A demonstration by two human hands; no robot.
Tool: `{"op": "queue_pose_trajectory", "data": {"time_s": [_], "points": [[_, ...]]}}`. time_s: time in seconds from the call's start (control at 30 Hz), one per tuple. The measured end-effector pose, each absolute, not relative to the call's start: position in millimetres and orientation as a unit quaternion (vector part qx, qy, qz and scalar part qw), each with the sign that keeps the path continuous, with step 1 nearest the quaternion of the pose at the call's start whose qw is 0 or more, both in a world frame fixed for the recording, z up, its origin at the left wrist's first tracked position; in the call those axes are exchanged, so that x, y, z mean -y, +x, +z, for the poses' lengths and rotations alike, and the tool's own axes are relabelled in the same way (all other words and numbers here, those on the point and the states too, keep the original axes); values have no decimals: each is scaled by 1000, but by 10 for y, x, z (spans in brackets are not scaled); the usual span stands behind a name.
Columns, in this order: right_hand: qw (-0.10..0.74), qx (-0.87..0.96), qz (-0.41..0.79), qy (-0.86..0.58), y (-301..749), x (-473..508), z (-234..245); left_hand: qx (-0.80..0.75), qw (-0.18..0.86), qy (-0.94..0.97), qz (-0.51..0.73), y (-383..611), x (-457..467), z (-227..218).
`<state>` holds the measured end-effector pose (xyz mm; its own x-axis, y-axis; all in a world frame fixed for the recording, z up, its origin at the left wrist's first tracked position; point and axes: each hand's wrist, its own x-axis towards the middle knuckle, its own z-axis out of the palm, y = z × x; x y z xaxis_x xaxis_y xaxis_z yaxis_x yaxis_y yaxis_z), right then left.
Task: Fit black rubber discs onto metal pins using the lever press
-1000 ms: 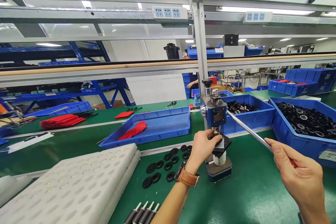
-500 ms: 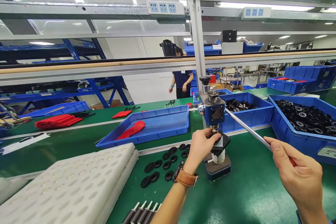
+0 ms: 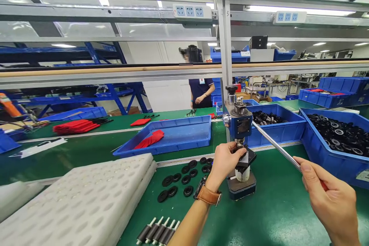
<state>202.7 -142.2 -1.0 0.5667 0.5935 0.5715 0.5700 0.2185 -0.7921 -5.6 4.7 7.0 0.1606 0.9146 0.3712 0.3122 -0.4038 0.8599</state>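
Observation:
A small blue arbor press (image 3: 241, 125) stands on the green bench. My right hand (image 3: 327, 196) is closed around the end of its long metal lever (image 3: 276, 146), which slopes down to the right. My left hand (image 3: 229, 159), with a watch on a brown strap, pinches at the press's ram, above the black plate (image 3: 251, 157). Whatever lies between its fingers is mostly hidden; a dark edge shows there. Left of that hand, several black ring-shaped discs (image 3: 186, 179) lie on the bench. Nearer to me are several dark rollers with white shafts (image 3: 158, 231).
White foam trays with round holes (image 3: 95, 196) fill the left front. A blue tray (image 3: 187, 138) with red cloth pieces (image 3: 150, 139) lies behind. Blue bins (image 3: 331, 161) of black parts stand at right. Beyond a metal rail stands a person (image 3: 201, 94).
My view has shifted slightly, so the scene sits further right. Both hands keep their places on the press and its lever. The person behind has moved an arm and turned their head.

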Motion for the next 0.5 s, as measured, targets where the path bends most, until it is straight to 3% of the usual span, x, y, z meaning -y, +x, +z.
{"op": "queue_pose_trajectory", "data": {"time_s": [0.2, 0.4, 0.5], "points": [[659, 434, -38, -613, 1949, 1347, -187, -445, 326, 686, 475, -55, -53, 45], [601, 491, 10, -630, 2088, 1366, -111, -438, 323, 689, 479, -49, -45, 59], [614, 474, -10, -631, 2113, 1337, -195, -442, 314, 689, 481, -49, -44, 50]]}}
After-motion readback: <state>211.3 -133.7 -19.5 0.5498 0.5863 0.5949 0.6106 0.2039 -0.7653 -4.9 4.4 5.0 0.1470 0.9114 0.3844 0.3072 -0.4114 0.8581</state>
